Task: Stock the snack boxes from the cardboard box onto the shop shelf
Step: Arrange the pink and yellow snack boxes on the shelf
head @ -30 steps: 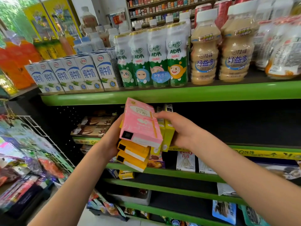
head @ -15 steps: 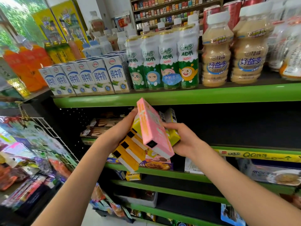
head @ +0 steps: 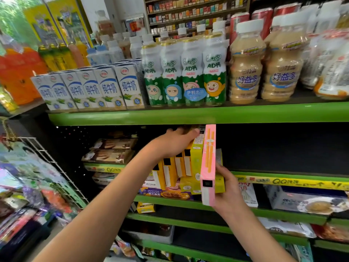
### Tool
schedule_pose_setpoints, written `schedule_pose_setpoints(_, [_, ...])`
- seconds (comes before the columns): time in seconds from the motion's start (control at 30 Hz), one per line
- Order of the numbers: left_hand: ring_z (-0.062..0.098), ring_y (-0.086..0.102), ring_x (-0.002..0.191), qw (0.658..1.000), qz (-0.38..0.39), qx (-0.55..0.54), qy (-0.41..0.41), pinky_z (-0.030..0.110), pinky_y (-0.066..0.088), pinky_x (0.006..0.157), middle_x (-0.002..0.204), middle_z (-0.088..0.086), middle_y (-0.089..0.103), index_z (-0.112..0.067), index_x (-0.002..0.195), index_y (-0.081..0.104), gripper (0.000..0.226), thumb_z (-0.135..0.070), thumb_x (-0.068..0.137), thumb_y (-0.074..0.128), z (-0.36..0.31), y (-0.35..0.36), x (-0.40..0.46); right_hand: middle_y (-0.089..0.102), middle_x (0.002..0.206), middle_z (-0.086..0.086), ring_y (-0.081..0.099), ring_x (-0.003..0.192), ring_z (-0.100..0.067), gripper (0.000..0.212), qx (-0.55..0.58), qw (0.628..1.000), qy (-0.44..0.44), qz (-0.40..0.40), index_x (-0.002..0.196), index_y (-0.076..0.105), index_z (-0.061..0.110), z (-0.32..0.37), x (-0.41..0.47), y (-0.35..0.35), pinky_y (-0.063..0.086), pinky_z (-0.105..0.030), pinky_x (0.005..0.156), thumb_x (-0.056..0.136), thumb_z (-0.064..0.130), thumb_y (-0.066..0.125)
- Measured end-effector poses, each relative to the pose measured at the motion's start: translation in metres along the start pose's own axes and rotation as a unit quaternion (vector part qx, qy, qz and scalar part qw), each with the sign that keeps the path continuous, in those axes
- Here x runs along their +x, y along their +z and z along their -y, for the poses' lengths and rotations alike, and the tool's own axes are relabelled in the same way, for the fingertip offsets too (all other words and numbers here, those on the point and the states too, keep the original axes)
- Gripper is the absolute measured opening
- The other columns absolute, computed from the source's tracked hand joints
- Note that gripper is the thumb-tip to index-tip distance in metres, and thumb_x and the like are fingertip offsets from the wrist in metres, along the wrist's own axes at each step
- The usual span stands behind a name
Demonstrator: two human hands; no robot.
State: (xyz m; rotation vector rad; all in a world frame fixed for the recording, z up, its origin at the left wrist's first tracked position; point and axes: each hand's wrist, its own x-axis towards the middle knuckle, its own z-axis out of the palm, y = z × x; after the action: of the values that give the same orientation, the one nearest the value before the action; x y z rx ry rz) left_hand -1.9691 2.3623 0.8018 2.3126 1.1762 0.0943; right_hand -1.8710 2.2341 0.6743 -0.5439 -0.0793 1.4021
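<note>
My left hand (head: pixel 172 142) gripping upright yellow cardboard snack boxes (head: pixel 181 167) at ten o'clock, my right hand (head: pixel 229 193) clasping the flat pink box (head: pixel 207 163) at five o'clock, under the green metal shelf (head: pixel 188 116).

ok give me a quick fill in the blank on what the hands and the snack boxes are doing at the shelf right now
1. The box at the right end of the held row is coloured ____.
2. The left hand rests on top of the ____ snack boxes.
3. The right hand supports the row from its ____ side.
4. The milk cartons stand on the shelf ____ the held boxes.

Missing words: pink; yellow; right; above
</note>
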Motion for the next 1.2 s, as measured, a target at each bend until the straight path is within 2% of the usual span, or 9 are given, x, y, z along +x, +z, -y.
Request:
schedule_pose_setpoints(0.13, [0.02,0.042,0.133,0.998,0.016,-0.049,0.044,0.04,0.031,0.11,0.15,-0.006,0.044,-0.036,0.141,0.047,0.068,-0.075,0.088,0.028,-0.009,-0.002,0.012,0.066,0.124,-0.017,0.061,0.118,-0.035,0.035,-0.044,0.996,-0.062,-0.037,0.115,0.072,0.014,0.01,-0.005,0.007,0.051,-0.046,0.095,0.085,0.031,0.064])
schedule_pose_setpoints(0.27, [0.006,0.057,0.102,0.993,0.051,-0.097,0.046,0.029,0.04,0.082,0.12,-0.014,0.063,-0.042,0.109,0.066,0.047,-0.071,0.088,0.035,-0.011,-0.005,0.023,0.075,0.098,-0.011,0.074,0.087,-0.027,0.032,-0.255,0.954,-0.091,-0.131,0.108,0.069,0.019,0.028,-0.008,0.014,0.058,-0.04,0.067,0.094,0.045,0.054])
schedule_pose_setpoints(0.37, [0.006,0.059,0.105,0.986,0.065,-0.131,0.08,0.031,0.043,0.089,0.12,-0.018,0.064,-0.045,0.112,0.065,0.04,-0.065,0.093,0.036,-0.012,0.0,0.032,0.073,0.098,-0.018,0.073,0.078,-0.032,0.041,-0.37,0.906,-0.099,-0.179,0.118,0.057,0.01,0.053,-0.001,0.014,0.058,-0.042,0.057,0.094,0.043,0.057])
schedule_pose_setpoints(0.53, [0.018,0.051,0.125,0.972,-0.01,-0.209,0.108,0.039,0.038,0.109,0.142,-0.004,0.052,-0.031,0.138,0.051,0.045,-0.052,0.099,0.043,-0.022,0.024,0.054,0.069,0.101,-0.013,0.068,0.078,-0.032,0.021,-0.447,0.852,-0.16,-0.221,0.117,0.052,0.024,0.097,0.019,0.018,0.058,-0.054,0.071,0.096,0.026,0.055])
schedule_pose_setpoints(0.73, [0.015,0.06,0.107,0.945,0.001,-0.314,0.095,0.03,0.045,0.087,0.131,0.003,0.062,-0.025,0.124,0.059,0.03,-0.034,0.095,0.059,-0.049,0.054,0.079,0.072,0.093,-0.009,0.062,0.074,-0.021,0.023,-0.436,0.815,-0.245,-0.293,0.088,0.066,0.015,0.149,0.027,0.003,0.043,-0.026,0.061,0.095,0.027,0.047])
schedule_pose_setpoints(0.83, [0.018,0.051,0.124,0.957,0.014,-0.278,0.077,0.026,0.041,0.095,0.143,0.001,0.05,-0.022,0.139,0.051,0.053,-0.025,0.089,0.069,-0.05,0.075,0.095,0.062,0.127,-0.009,0.058,0.113,-0.025,0.043,-0.446,0.786,-0.271,-0.331,0.122,0.064,0.017,0.158,0.021,-0.01,0.037,-0.027,0.082,0.095,0.047,0.048])
schedule_pose_setpoints(0.97, [0.026,0.04,0.134,0.979,-0.006,-0.195,0.057,0.04,0.04,0.109,0.148,0.007,0.035,-0.023,0.143,0.046,0.065,-0.03,0.084,0.072,-0.039,0.084,0.109,0.042,0.148,-0.013,0.035,0.138,-0.031,0.057,-0.64,0.642,-0.282,-0.314,0.136,0.054,0.022,0.149,0.006,-0.034,0.028,-0.041,0.11,0.096,0.056,0.033])
schedule_pose_setpoints(1.07, [0.026,0.039,0.134,0.983,-0.011,-0.176,0.053,0.041,0.039,0.11,0.147,0.007,0.038,-0.025,0.141,0.049,0.065,-0.039,0.083,0.073,-0.026,0.079,0.113,0.037,0.152,-0.012,0.023,0.144,-0.032,0.043,-0.741,0.505,-0.329,-0.295,0.134,0.057,0.015,0.129,-0.002,-0.044,0.019,-0.05,0.117,0.097,0.036,0.05])
schedule_pose_setpoints(1.2, [0.017,0.058,0.111,0.983,0.016,-0.181,0.028,0.025,0.047,0.09,0.137,0.005,0.053,-0.018,0.142,0.047,0.066,-0.028,0.082,0.075,-0.003,0.073,0.108,0.054,0.124,-0.006,0.041,0.118,-0.025,0.031,-0.754,0.457,-0.394,-0.259,0.118,0.063,0.011,0.097,-0.006,-0.045,0.037,-0.038,0.097,0.089,0.021,0.063])
